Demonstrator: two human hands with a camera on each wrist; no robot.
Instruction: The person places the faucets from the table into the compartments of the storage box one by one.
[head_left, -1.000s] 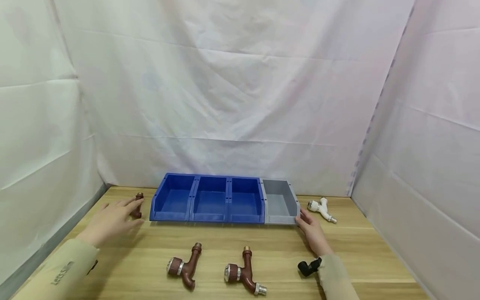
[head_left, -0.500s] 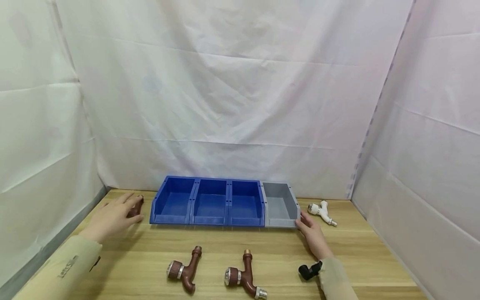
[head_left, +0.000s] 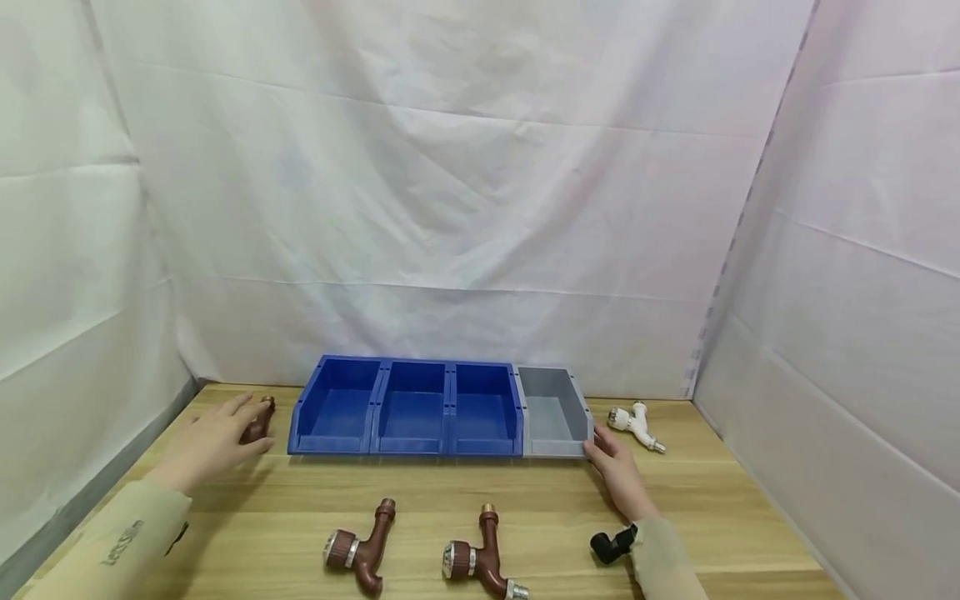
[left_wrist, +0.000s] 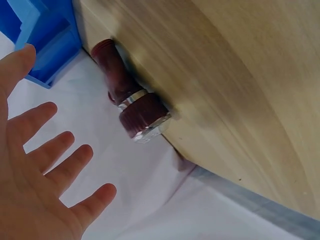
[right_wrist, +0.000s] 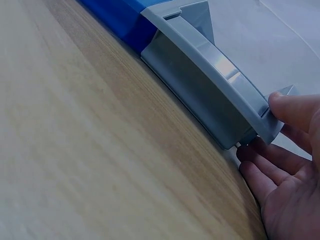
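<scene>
Person, long sleeves both sides, pale khaki-beige. Left sleeve (head_left: 142, 518): plain light fabric, slightly loose, ends at the wrist. Dark lettering (head_left: 122, 542) printed along the forearm, slim capitals and lowercase, too soft to read for certain. Small black sliver (head_left: 177, 538) pokes out at the cuff edge, thin, too little showing to ID. Right sleeve (head_left: 666, 560): same colour, soft creases, also wrist length. Black elbow-shaped piece (head_left: 611, 546) right against that cuff, can't tell if worn. Both left hand (head_left: 213, 437) and right hand (head_left: 619, 475) bare.
</scene>
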